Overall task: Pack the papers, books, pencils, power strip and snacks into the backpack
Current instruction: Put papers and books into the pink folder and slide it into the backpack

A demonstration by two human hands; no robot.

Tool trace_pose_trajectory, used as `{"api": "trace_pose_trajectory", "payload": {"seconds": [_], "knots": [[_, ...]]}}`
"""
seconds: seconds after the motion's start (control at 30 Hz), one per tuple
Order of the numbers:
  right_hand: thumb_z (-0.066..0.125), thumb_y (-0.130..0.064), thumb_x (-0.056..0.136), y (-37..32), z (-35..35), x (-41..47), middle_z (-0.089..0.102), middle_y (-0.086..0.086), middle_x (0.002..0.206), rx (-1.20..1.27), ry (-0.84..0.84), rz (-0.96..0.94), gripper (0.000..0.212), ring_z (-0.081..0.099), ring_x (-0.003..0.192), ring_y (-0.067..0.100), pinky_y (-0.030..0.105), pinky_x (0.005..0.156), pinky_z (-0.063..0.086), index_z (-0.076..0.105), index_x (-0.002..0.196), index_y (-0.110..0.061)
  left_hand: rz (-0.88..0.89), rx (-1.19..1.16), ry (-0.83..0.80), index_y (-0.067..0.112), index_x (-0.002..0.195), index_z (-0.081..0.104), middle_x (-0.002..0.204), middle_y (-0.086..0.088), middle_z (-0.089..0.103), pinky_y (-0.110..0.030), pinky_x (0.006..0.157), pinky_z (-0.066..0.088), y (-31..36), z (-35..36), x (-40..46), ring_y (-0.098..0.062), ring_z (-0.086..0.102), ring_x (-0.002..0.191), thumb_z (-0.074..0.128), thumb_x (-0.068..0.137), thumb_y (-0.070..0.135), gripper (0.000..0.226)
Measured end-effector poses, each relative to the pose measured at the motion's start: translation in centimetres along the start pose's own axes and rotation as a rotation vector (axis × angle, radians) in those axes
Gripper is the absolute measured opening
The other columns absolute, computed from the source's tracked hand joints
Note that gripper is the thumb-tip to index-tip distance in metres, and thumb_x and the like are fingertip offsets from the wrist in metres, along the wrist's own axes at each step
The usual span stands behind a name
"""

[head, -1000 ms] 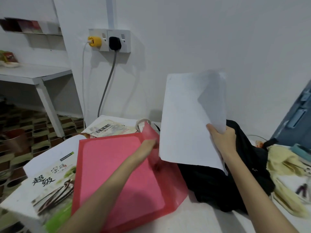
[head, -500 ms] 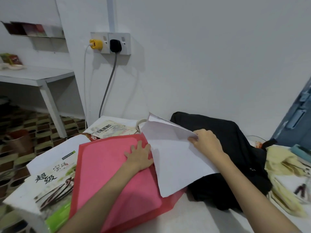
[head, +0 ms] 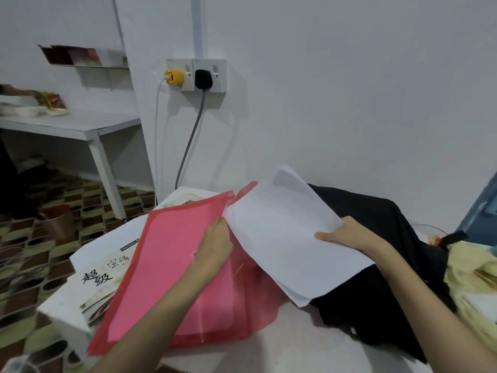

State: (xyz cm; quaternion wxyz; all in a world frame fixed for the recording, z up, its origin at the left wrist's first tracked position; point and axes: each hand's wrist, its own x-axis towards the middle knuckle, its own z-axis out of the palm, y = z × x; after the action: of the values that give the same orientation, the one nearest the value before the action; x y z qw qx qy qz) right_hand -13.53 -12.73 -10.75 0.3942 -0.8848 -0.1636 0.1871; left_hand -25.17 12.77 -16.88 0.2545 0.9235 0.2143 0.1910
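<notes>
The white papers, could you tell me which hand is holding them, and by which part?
The right hand grips the white papers by their right edge, thumb on top.

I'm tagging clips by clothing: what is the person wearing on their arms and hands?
Nothing shows on them. Both forearms are bare as far as the frame reaches, with no sleeves in view. The left hand and right hand have no gloves, rings, watch or bracelets that can be seen, and no markings.
</notes>
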Motion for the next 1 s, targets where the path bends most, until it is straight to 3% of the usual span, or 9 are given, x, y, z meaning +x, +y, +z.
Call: {"api": "trace_pose_trajectory", "payload": {"seconds": [0.17,0.33,0.43,0.57,0.7,0.73,0.8,0.87,1.0], "knots": [[0.076,-0.024,0.076,0.1,-0.3,0.2,0.07,0.01,0.097,0.01,-0.013,0.011,0.036,0.067,0.089,0.025,0.039,0.088,0.052,0.065,0.103,-0.003,-0.021,0.001,-0.032,-0.007,0.113,0.049,0.12,-0.021,0.049,-0.045,0.093,0.039,0.0,0.2,-0.5,-0.036,0.049,0.112,0.038,0.075,-0.017,0.04],[0.072,-0.024,0.079,-0.8,0.5,0.0,0.057,0.009,0.079,-0.105,-0.014,0.018,0.037,0.053,0.069,0.02,0.027,0.059,0.038,0.062,0.097,0.007,0.058,0.007,-0.006,-0.002,0.109,0.054,0.108,-0.017,0.056,-0.046,0.08,0.044,0.2,0.7,-1.0,-0.038,0.056,0.098,0.04,0.075,-0.012,0.038],[0.071,-0.025,0.079,-1.3,1.8,0.4,0.047,0.003,0.066,-0.15,0.008,0.014,0.029,0.044,0.059,0.016,0.025,0.054,0.032,0.052,0.071,-0.003,0.066,0.007,-0.039,-0.005,0.106,0.052,0.109,-0.017,0.053,-0.046,0.08,0.043,0.9,0.3,-1.2,-0.039,0.055,0.098,0.037,0.069,-0.019,0.042],[0.064,-0.026,0.083,-1.8,3.7,0.9,0.051,0.002,0.075,-0.161,0.125,0.001,0.026,0.053,0.074,0.022,0.031,0.065,0.044,0.05,0.079,-0.005,0.039,0.018,-0.059,-0.003,0.084,0.056,0.101,-0.016,0.053,-0.042,0.079,0.04,1.8,-0.7,-1.2,-0.034,0.054,0.097,0.037,0.067,-0.021,0.032],[0.063,-0.026,0.083,-1.6,5.2,1.5,0.054,0.005,0.084,-0.057,0.206,0.048,0.025,0.054,0.081,0.025,0.034,0.074,0.047,0.049,0.083,-0.006,-0.007,-0.03,-0.052,0.011,0.058,0.033,0.072,-0.005,0.046,-0.041,0.065,0.037,1.9,-1.6,-1.2,-0.029,0.049,0.077,0.037,0.064,-0.022,0.033],[0.063,-0.025,0.082,-1.6,5.6,1.6,0.055,0.006,0.083,-0.034,0.212,0.052,0.024,0.055,0.079,0.026,0.033,0.071,0.047,0.049,0.078,-0.006,-0.021,-0.051,-0.054,0.008,0.061,0.039,0.073,-0.009,0.05,-0.043,0.065,0.038,2.0,-1.8,-1.1,-0.032,0.053,0.079,0.037,0.065,-0.021,0.03],[0.063,-0.024,0.081,-1.6,6.3,1.6,0.058,0.006,0.08,0.013,0.218,0.05,0.023,0.056,0.076,0.026,0.031,0.064,0.044,0.05,0.069,-0.01,-0.056,-0.079,-0.116,0.005,0.092,0.057,0.108,-0.02,0.059,-0.041,0.084,0.044,2.2,-2.4,-0.9,-0.035,0.054,0.106,0.041,0.071,-0.019,0.035],[0.063,-0.022,0.081,-1.7,6.9,1.5,0.059,0.004,0.078,0.063,0.221,0.029,0.02,0.057,0.076,0.026,0.028,0.059,0.041,0.053,0.07,-0.009,-0.109,-0.092,-0.216,0.0,0.132,0.044,0.142,-0.013,0.042,-0.034,0.104,0.037,2.3,-2.9,-0.7,-0.03,0.039,0.13,0.049,0.075,-0.016,0.059],[0.063,-0.017,0.081,-1.9,8.5,0.7,0.057,0.001,0.079,0.16,0.291,-0.093,0.013,0.054,0.072,0.019,0.028,0.057,0.039,0.053,0.083,-0.009,-0.184,-0.27,-0.215,0.003,0.142,0.032,0.146,-0.012,0.037,-0.027,0.09,0.043,2.8,-4.2,-0.9,-0.026,0.045,0.125,0.048,0.074,-0.017,0.072]]}}
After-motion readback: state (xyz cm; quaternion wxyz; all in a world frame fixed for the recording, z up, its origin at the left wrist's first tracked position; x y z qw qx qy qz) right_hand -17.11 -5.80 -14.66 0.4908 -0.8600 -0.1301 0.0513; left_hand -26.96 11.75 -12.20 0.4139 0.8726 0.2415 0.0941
